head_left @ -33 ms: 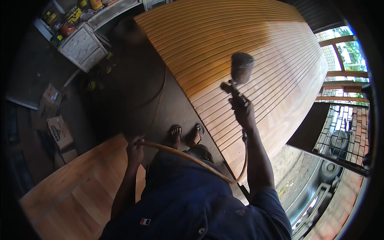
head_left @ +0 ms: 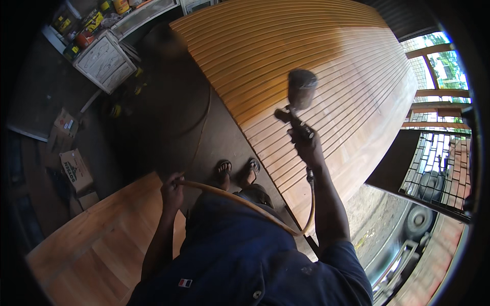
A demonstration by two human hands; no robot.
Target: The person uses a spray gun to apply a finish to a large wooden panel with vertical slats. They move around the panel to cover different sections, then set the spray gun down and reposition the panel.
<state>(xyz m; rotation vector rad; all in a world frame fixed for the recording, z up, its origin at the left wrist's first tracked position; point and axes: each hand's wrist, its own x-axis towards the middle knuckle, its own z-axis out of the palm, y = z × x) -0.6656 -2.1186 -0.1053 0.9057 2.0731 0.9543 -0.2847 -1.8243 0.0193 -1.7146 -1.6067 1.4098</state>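
My right hand [head_left: 308, 148] is wrapped round the handle of a spray gun [head_left: 295, 118], which has a dark, stained cup [head_left: 301, 87] on top. The gun hangs over a wide grooved wooden panel [head_left: 326, 148]. Its far left part is coated a glossy orange-brown, while the nearer and right part is pale wood. From the gun's handle a tan air hose [head_left: 240, 200] loops down past my waist to my left hand [head_left: 172, 191], which is closed around it. Beyond that hand the hose trails off over the floor.
At the lower left lies another wooden panel [head_left: 102, 250]. Cardboard boxes [head_left: 76, 171] stand on the floor at left. A white cabinet [head_left: 105, 61] and shelf with cans are at the back left. My sandalled feet [head_left: 251, 171] are beside the grooved panel's edge. A parked vehicle [head_left: 403, 265] shows outside at right.
My right hand has shifted the spray gun slightly to the left over the panel. My left hand keeps its hold on the hose in about the same place.
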